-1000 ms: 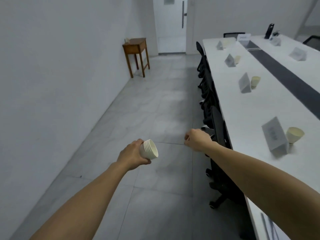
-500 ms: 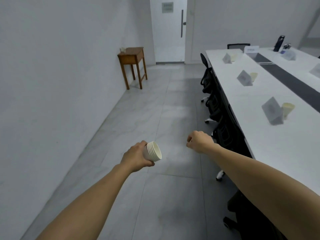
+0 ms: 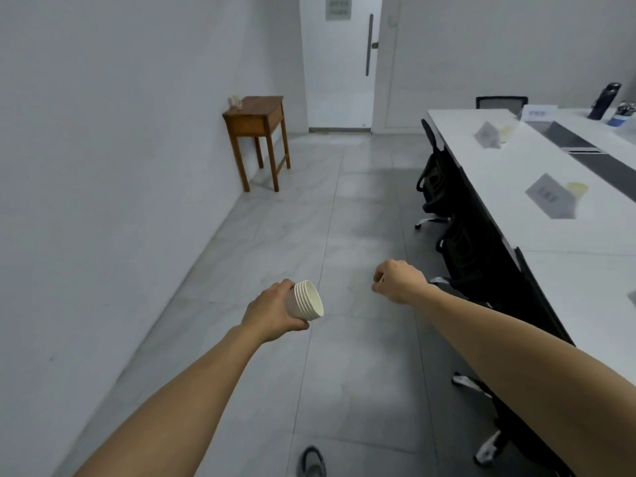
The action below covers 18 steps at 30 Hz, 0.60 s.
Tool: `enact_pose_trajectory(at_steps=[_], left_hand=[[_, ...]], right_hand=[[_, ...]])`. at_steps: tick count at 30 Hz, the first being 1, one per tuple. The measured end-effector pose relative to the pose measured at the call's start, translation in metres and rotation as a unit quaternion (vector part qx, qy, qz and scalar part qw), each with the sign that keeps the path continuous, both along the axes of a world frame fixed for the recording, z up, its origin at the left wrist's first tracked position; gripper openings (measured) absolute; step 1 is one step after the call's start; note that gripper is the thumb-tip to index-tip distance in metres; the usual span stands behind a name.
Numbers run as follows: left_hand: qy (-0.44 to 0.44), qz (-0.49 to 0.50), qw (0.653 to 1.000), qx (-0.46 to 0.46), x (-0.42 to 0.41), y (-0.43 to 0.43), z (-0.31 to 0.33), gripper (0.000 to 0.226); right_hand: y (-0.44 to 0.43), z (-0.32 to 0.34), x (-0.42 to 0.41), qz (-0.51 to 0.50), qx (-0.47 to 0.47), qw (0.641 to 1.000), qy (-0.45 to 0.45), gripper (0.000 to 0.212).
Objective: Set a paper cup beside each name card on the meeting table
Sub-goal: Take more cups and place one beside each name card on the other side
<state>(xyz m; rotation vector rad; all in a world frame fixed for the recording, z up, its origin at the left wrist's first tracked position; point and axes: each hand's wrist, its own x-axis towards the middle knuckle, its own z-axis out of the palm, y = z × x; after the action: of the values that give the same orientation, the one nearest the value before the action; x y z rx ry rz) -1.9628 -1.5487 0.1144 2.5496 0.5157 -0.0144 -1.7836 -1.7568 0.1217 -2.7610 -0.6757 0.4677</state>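
**Paper cups in hand, walking the aisle beside the bench**

Our left hand (image 3: 272, 313) was wrapped around a nested stack of paper cups (image 3: 306, 301), held on its side with the open rims pointing right. Our right hand (image 3: 399, 281) was curled into a loose fist and, as far as we could tell, carried nothing. Both were out over the tiled floor (image 3: 344, 215), well apart from the white bench (image 3: 550, 235) on our right.

On that bench, the near name card (image 3: 549, 199) had a cup (image 3: 576, 189) just beside it, and so did the far name card (image 3: 487, 134), though that pair was too blurred to read well. We judged the step in hand to be carrying the stack on to cards not yet served.

To do it well, we would hold the stack lightly enough not to crush the rims, peel one cup off with the free hand, and set it upright just beside its card, on the same side as the others, clear of the dark chairs (image 3: 437, 180) tucked under the edge.
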Motion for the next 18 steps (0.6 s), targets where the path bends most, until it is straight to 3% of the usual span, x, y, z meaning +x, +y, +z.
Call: enact_pose_trajectory(at_steps=[9, 18], left_hand=[[0.014, -0.042, 0.999, 0.006, 0.250, 0.149, 0.033, 0.073], [0.021, -0.084, 0.996, 0.006, 0.528, 0.231, 0.002, 0.076]], right_hand=[[0.133, 0.029, 0.225, -0.036, 0.028, 0.999, 0.002, 0.025], [0.218, -0.010, 0.489, -0.054, 0.050, 0.997, 0.021, 0.022]])
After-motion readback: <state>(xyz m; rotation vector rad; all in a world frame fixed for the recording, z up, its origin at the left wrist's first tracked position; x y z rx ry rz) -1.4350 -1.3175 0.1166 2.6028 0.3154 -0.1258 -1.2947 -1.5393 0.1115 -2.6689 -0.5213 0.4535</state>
